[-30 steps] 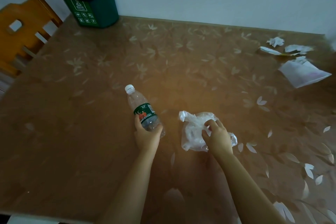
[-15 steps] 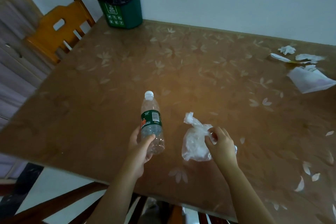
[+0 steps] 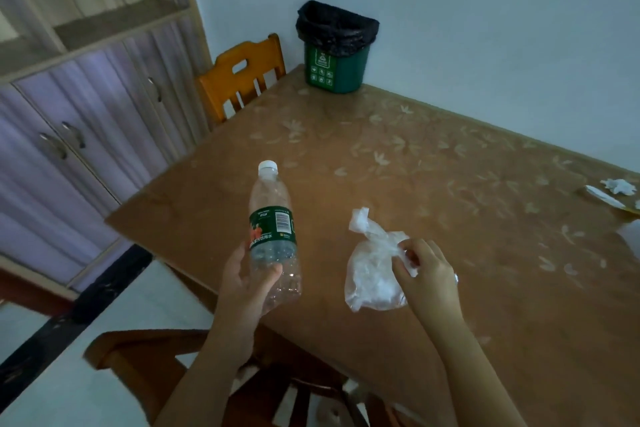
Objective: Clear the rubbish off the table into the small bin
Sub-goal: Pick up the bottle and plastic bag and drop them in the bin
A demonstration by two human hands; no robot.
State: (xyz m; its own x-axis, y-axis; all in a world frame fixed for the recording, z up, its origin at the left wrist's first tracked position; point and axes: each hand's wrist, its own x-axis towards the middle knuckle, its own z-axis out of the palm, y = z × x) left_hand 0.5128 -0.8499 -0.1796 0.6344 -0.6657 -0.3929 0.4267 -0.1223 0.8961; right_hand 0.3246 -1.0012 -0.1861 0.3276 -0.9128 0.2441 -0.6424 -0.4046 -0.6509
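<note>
A: Where is the bottle [image 3: 273, 225] sitting?
B: It is standing almost upright above the near left edge of the counter [image 3: 450, 184]. The left hand [image 3: 242, 288] is gripping its lower half, thumb lying across the front and fingers curling behind.
A: And the other hand?
B: The right hand [image 3: 433, 277] is pinching the crumpled plastic bag [image 3: 370, 274] with curled fingers, just right of the bottle. I cannot tell whether the bag is touching the counter.
A: The bin?
B: The small green bin [image 3: 337, 55], black-lined, is standing at the far corner, well apart from both hands. Paper scraps [image 3: 620, 186] are lying at the far right, and an orange chair [image 3: 242, 80] is standing near the bin.
</note>
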